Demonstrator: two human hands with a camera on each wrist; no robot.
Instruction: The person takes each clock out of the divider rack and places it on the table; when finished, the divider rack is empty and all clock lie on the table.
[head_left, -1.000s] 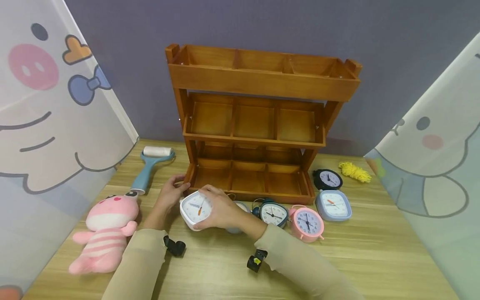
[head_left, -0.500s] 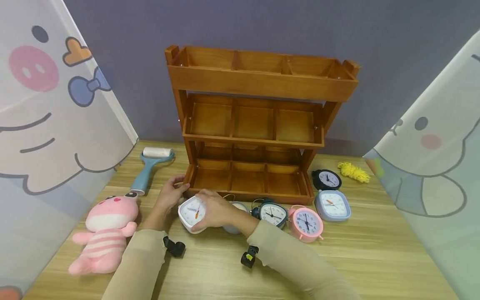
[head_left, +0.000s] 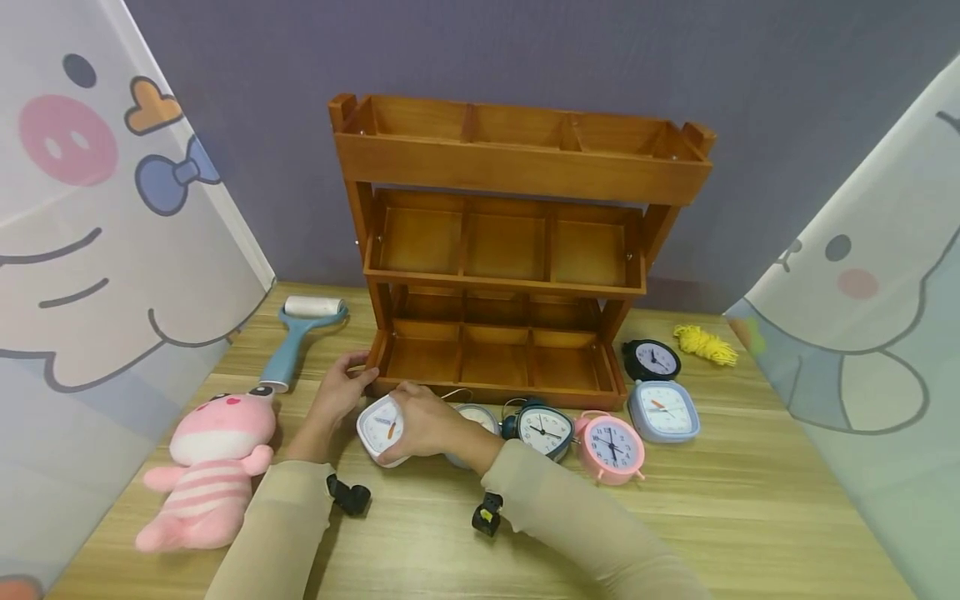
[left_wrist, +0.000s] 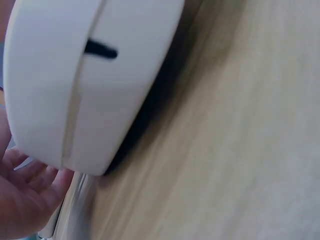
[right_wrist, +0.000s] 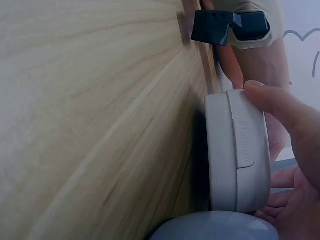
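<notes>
My right hand [head_left: 423, 423] grips a white rounded-square alarm clock [head_left: 380, 427] from above and its right side, its face tilted up. In the right wrist view, the thumb [right_wrist: 272, 100] presses on the edge of the white clock [right_wrist: 237, 152], just above the tabletop. My left hand [head_left: 343, 387] rests at the left front corner of the wooden shelf [head_left: 498, 400], its fingers loosely bent; whether they grip the wood cannot be told. A grey-blue clock [head_left: 480, 417] is partly hidden by the right hand.
Right of the hands stand a dark teal clock [head_left: 543, 432], a pink clock [head_left: 612, 450], a light blue clock [head_left: 664, 411] and a black clock [head_left: 651, 360]. Yellow cord [head_left: 705, 344] lies behind. A lint roller [head_left: 296, 342] and a pink plush toy [head_left: 221, 471] lie left.
My right hand has moved slightly left and lowered the white clock toward the table, by the shelf's front left. The left hand has stayed at the shelf corner.
</notes>
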